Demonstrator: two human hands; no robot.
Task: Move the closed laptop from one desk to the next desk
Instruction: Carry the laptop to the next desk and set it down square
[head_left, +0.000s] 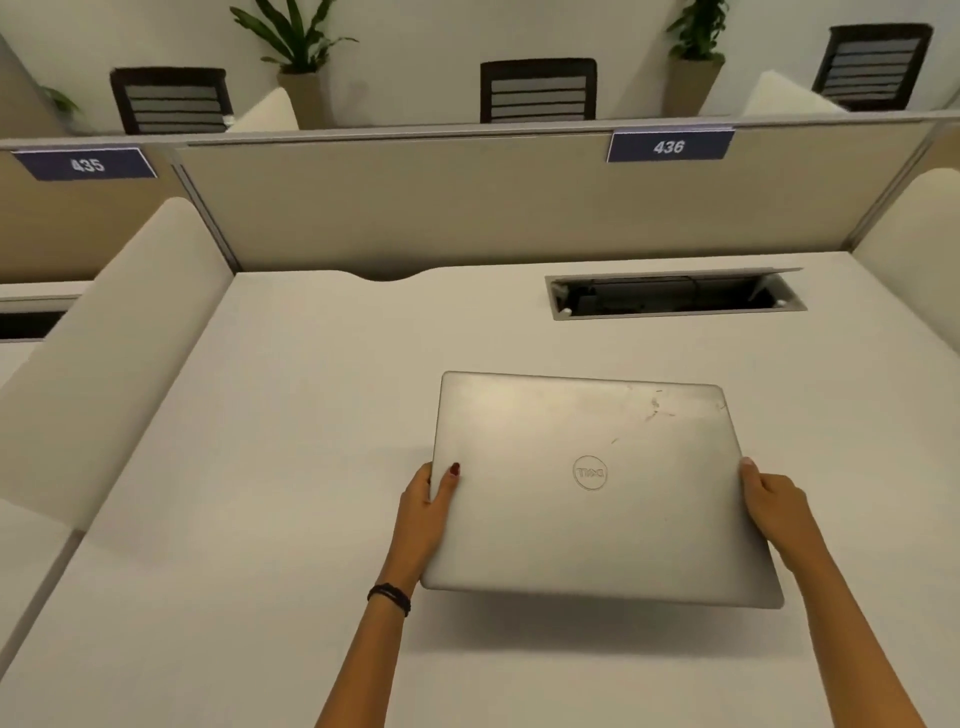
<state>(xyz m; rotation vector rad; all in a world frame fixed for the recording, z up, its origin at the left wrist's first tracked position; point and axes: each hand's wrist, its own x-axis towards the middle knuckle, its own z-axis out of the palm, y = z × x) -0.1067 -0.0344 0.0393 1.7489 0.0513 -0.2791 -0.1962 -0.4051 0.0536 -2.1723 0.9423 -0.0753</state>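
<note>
A closed silver laptop (592, 483) with a round logo on its lid hangs above the white desk (291, 467) marked 436, its near edge raised and casting a shadow below. My left hand (428, 506) grips its left edge, thumb on the lid. My right hand (774, 512) grips its right edge. The neighbouring desk (21, 551), marked 435, lies to the left beyond a cream divider (104, 353).
An open cable tray (675, 296) is cut into the desk at the back right. A beige partition (467, 197) closes the far side, with number plates 435 and 436. Another cream divider (914, 249) stands at the right. Chairs and potted plants sit beyond.
</note>
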